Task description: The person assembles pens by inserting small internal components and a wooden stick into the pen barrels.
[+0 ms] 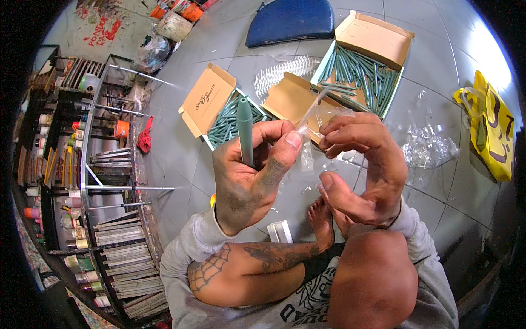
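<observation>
My left hand is closed around a dark green pen that stands upright out of the fist. Between its thumb and index finger a thin clear plastic piece is pinched. To the right, my right hand is curved, with thumb and fingers apart and a gap between them. Its fingertips are close to the clear plastic, but I cannot tell whether they touch it. Beyond the hands, an open carton and a larger open carton hold many similar green pens.
A row of clear plastic pieces lies behind the cartons. Plastic scraps are heaped at the right, near a yellow bag. A blue cushion is at the back. Cluttered metal shelving stands at the left. A white block lies by my feet.
</observation>
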`<state>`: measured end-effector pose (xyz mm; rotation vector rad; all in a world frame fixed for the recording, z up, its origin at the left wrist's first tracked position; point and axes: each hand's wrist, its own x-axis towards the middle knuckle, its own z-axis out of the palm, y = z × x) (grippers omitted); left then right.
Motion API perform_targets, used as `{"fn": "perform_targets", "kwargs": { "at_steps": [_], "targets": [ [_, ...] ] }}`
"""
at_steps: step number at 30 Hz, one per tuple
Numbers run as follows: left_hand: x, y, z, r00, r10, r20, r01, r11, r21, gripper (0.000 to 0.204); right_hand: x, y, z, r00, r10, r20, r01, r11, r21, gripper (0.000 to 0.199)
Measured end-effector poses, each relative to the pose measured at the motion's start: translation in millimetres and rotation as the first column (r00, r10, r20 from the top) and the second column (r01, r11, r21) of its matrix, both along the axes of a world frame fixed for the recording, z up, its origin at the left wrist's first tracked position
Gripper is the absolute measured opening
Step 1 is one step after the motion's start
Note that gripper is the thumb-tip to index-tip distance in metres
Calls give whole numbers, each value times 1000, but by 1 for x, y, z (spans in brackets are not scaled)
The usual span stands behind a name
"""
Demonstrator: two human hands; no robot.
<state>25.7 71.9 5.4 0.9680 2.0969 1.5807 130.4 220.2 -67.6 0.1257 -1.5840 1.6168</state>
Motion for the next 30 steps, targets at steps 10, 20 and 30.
{"fn": "perform_targets", "kwargs": {
  "at_steps": [10,20,30],
  "targets": [
    [0,-2,2,999,-26,41,27,999,-19,21,-1,2,8,988,-155,-24,153,914,376,31],
    [0,-2,4,969,-126,213,104,988,113,32,4,6,7,968,-241,-66,245,869,430,26],
    [-2,-9,5,970,-167,178,151,984,98,37,5,4,13,993,-118,-9,117,964,240,29]
  ]
}}
